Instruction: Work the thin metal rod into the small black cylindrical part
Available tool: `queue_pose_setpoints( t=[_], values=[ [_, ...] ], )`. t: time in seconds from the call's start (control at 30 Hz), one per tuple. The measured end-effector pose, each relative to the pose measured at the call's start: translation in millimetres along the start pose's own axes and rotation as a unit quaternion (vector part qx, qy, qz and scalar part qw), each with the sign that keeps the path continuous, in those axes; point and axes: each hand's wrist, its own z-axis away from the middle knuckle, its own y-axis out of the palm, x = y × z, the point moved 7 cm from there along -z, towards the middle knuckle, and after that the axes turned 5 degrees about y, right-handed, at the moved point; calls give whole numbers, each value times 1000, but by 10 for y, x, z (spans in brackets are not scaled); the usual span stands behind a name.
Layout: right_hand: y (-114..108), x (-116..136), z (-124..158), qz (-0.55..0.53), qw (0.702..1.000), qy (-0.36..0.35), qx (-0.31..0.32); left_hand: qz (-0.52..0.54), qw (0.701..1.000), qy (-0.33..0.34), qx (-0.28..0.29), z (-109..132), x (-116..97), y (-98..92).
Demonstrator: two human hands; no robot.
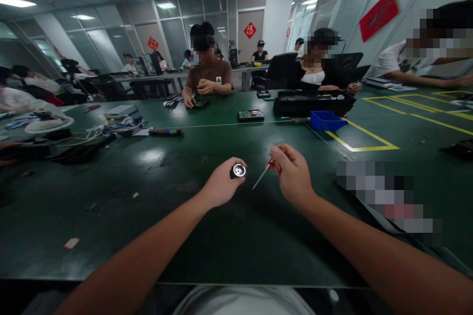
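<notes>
Above the green worktop (148,216), steady the small round part (239,171) in the closed fingers of the left hand (220,186) and square up the thin screwdriver (261,177), pinched in the right hand (292,173), just beside it.

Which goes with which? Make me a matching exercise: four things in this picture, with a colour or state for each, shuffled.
1. left hand
2. right hand
3. small bin
4. tape lines

a. yellow, on the table
b. holds a thin screwdriver
c. blue, beside the black tray
d. holds a small round part

Pairs: 1-d, 2-b, 3-c, 4-a.
</notes>
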Motion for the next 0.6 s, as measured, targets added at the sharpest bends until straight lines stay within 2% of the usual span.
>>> queue_pose_setpoints(
  t=[0.1,0.27,0.43,0.6],
  values=[
    [-62,-59,-40,-55,998,6,-24,8,999,47,-21,-18,84,58],
    [-28,-84,-26,11,1000,-10,4,48,998,42,-20,1,213,60],
    [-28,-57,4,72,997,-28,-7,18,998,59,-34,23,160,-29],
    [-12,-54,0,79,997,-26,7,-9,998,56,-31,31,132,-48]
  ],
)
